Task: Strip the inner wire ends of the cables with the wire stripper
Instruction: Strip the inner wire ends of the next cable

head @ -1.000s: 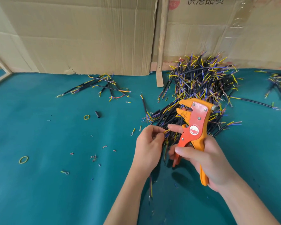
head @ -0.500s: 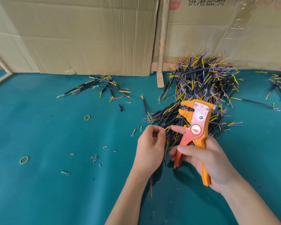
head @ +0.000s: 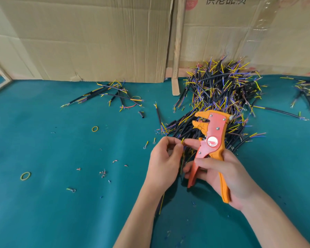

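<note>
My right hand (head: pixel 220 173) grips the handles of the orange and red wire stripper (head: pixel 211 138), held upright with its jaws pointing left and nothing in them. My left hand (head: pixel 166 158) pinches a cable's thin yellow inner wire (head: pixel 182 140) between thumb and forefinger, just left of my right forefinger. The cable's lower end (head: pixel 160 204) hangs out under my left wrist. Behind both hands lies a big pile of black cables (head: pixel 220 93) with yellow and blue wire ends.
A smaller heap of cables (head: pixel 107 94) lies at the back left, another heap (head: pixel 308 93) at the far right edge. Yellow rubber bands (head: pixel 25 175), ring terminals and insulation scraps dot the teal table (head: pixel 61 212). Cardboard sheets (head: pixel 89 38) wall off the back.
My left hand's fingers have worked the yellow wire end upward so it now sticks out between thumb and forefinger. The stripper has stayed almost still.
</note>
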{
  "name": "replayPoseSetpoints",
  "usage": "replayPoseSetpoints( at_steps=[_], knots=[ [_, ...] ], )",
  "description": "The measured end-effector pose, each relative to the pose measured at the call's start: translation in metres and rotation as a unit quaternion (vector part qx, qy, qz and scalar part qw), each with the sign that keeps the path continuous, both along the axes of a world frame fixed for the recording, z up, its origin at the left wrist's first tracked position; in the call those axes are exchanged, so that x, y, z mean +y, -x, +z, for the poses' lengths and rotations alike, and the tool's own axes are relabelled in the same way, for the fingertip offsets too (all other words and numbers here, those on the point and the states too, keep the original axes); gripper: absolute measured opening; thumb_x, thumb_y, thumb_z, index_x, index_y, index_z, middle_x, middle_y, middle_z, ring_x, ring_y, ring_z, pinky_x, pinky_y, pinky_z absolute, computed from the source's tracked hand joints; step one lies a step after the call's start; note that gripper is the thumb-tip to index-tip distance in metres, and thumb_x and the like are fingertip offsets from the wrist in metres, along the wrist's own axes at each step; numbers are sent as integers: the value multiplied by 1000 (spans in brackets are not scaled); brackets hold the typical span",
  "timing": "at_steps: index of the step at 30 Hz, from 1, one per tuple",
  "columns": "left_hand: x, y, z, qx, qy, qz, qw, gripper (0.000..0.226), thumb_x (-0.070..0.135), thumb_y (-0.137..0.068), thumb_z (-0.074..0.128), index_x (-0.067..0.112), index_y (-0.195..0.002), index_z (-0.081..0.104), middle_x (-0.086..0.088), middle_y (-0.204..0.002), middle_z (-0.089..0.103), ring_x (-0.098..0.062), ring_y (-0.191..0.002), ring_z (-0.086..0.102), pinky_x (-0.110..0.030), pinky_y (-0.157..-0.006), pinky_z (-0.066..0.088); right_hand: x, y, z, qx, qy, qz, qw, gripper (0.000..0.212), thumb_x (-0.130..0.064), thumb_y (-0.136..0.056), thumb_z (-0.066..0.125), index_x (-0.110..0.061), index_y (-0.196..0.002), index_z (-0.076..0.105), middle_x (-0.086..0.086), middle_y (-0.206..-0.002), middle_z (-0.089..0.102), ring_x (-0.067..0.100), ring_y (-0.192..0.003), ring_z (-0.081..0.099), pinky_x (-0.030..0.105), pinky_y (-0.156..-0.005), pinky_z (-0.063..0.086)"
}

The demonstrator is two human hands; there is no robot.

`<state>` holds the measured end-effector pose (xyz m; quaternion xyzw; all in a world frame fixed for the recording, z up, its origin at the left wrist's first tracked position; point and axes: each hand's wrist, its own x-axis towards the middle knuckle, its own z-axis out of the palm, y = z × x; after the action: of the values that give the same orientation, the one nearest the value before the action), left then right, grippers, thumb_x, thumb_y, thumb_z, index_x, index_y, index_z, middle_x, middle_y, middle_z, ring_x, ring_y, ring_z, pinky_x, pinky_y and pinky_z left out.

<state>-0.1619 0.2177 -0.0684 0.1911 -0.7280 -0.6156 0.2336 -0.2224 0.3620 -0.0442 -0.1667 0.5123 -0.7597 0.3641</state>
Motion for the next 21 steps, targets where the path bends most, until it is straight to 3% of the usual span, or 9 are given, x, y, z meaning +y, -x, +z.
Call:
replayPoseSetpoints(
  at_steps=[4,9,15,17,21],
  knots=[
    [-2,0,1,2,-40,14,999,10,16,-102,54,12,-94,59,6,-55,52,-11,-46,43,-22,-46,36,0,0,0,5,10,9,1000,50,-7,-75,70,-8,-126,69,30,-117,67,41,-82,65,52,-74,56],
    [-3,1,0,3,-69,30,997,11,16,-103,53,11,-96,59,1,-56,52,-10,-44,43,-20,-45,35,0,-1,-3,6,1,12,1000,49,-7,-75,71,-10,-124,70,42,-120,55,42,-80,65,57,-74,52],
    [-4,2,-1,24,-95,55,994,10,13,-103,53,10,-95,58,4,-55,51,-11,-44,41,-23,-44,33,-1,-3,1,-23,22,18,999,54,-8,-76,68,-2,-129,65,18,-132,65,39,-79,66,55,-75,57],
    [-6,1,0,35,-98,61,993,10,11,-103,53,11,-94,58,4,-56,50,-10,-45,40,-21,-44,32,4,0,5,-51,15,23,998,51,-11,-75,68,1,-125,66,22,-128,67,39,-77,66,53,-72,58],
    [-9,-2,2,59,-99,69,991,10,7,-102,53,9,-93,57,6,-62,52,-10,-47,41,-17,-43,32,15,7,10,-96,-83,92,988,43,-13,-74,72,6,-113,68,34,-98,65,41,-73,65,55,-71,57]
  ],
)
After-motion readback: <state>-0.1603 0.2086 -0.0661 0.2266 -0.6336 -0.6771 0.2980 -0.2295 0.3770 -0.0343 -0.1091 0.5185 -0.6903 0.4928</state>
